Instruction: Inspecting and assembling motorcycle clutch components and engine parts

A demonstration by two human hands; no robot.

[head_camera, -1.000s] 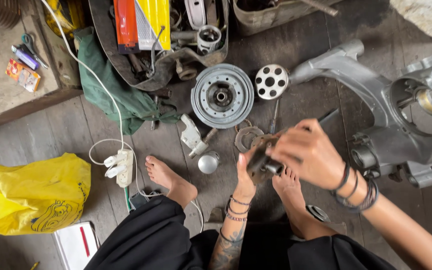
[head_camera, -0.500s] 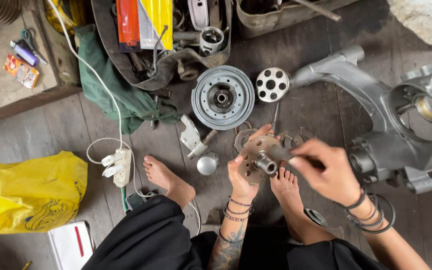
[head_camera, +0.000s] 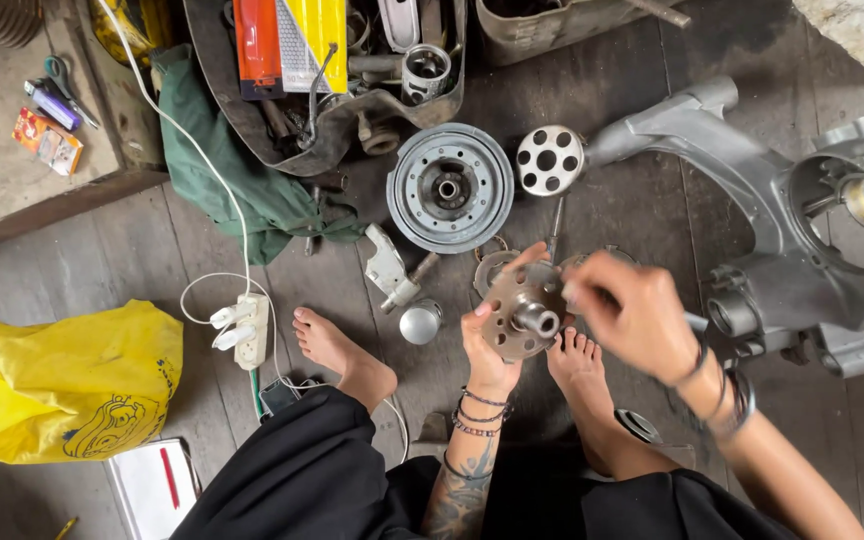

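Bare steel, greasy and dull: a round hub plate [head_camera: 524, 312] with a stub shaft at its middle sits upright in the left hand [head_camera: 492, 345], fingers curled round its lower edge and thumb on the rim, held above the person's feet [head_camera: 577, 365] over the plank floor [head_camera: 102, 240]. The right hand [head_camera: 630, 312] is closed and blurred just beside the plate's right edge; it seems to pinch something small against the plate, but what it grips cannot be told. To do this well, I judge the left hand should keep the plate steady and face-up to the eye, so the right can work squarely at the rim without slipping. Just beyond the plate lie a ribbed pulley [head_camera: 449, 187] and a drilled disc [head_camera: 550, 160], a chrome cap [head_camera: 419, 323] to the left, and a grey engine casing [head_camera: 802, 230] to the right. A yellow bag [head_camera: 62, 385] lies well apart.
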